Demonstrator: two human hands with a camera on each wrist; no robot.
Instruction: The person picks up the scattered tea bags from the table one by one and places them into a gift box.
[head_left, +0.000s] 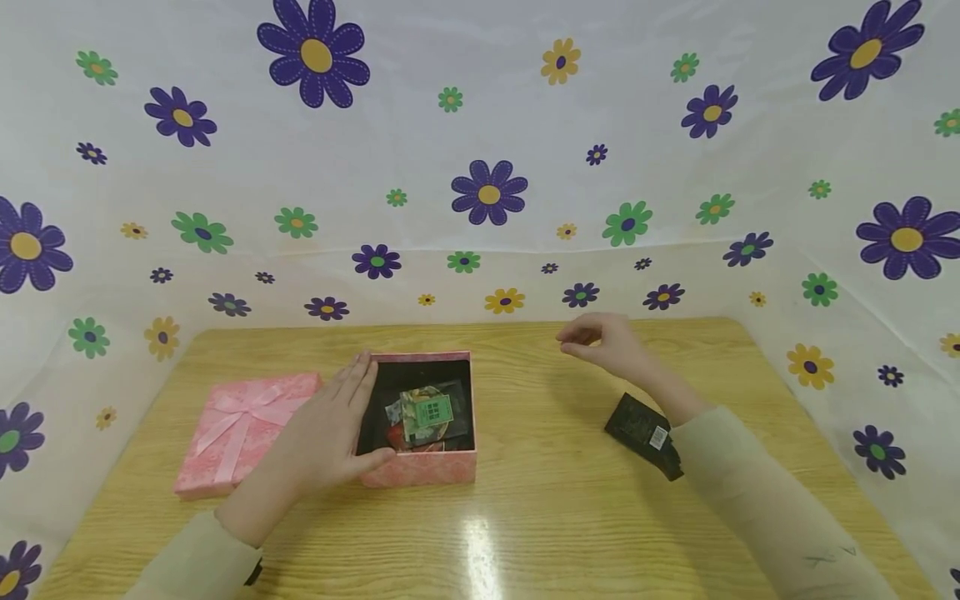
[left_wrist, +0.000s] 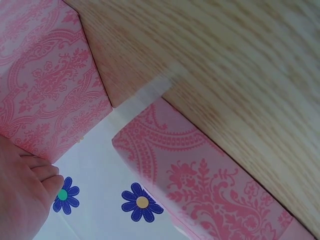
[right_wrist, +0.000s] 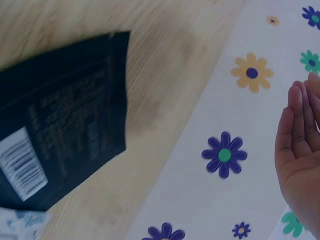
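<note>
Open pink box (head_left: 420,475), table centre, slightly toward the near edge: left hand (head_left: 330,433) lies flat along its left wall, thumb hooked over the front corner, bracing. Right hand (head_left: 603,342), loosely curled and holding nothing, hovers near the far edge. Black packet (head_left: 637,425) lies under the right forearm; bracing best kept firm.

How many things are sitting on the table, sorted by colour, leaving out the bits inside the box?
Pink: 2, the open box that the left hand rests on, and the bow-topped lid beside it.
Black: 1, the packet under the right forearm.
Total: 3
</note>
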